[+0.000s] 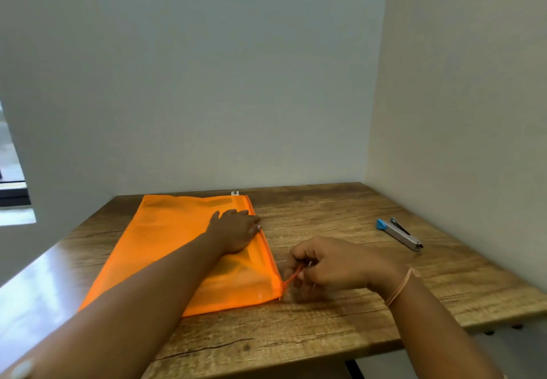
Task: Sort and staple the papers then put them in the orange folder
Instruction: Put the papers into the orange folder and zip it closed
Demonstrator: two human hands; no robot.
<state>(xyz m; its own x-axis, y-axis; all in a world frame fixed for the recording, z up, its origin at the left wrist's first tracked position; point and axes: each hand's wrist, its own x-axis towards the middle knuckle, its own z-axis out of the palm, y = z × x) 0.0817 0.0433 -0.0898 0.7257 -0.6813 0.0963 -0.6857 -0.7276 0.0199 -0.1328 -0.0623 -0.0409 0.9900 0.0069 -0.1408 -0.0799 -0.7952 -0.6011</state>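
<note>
1. The orange folder [165, 245] is lying flat on the left half of the wooden table [325, 334]. Its zip edge [265, 239] is running along its right side, from the near corner away towards the back wall.
2. I am pressing my left hand [236, 232] flat on the folder with the fingers straight and slightly spread. The folder is lying directly under my palm, and my fingertips are reaching almost to the zip edge, about halfway along it.
3. My right hand [334, 266] is hovering low over the table just to the right of the folder's near right corner. Its fingers are curling in, and I am pinching the thin orange pull cord [291, 278], which is stretching from that corner up to my fingertips.
4. Darker patches are showing through the orange cover; I cannot tell whether they are papers.
5. The stapler [399, 233] is lying on the table well apart to the right, close to the side wall, with its blue end pointing away from me.
6. I am wearing a thin string bracelet [402, 285] round my right wrist.
</note>
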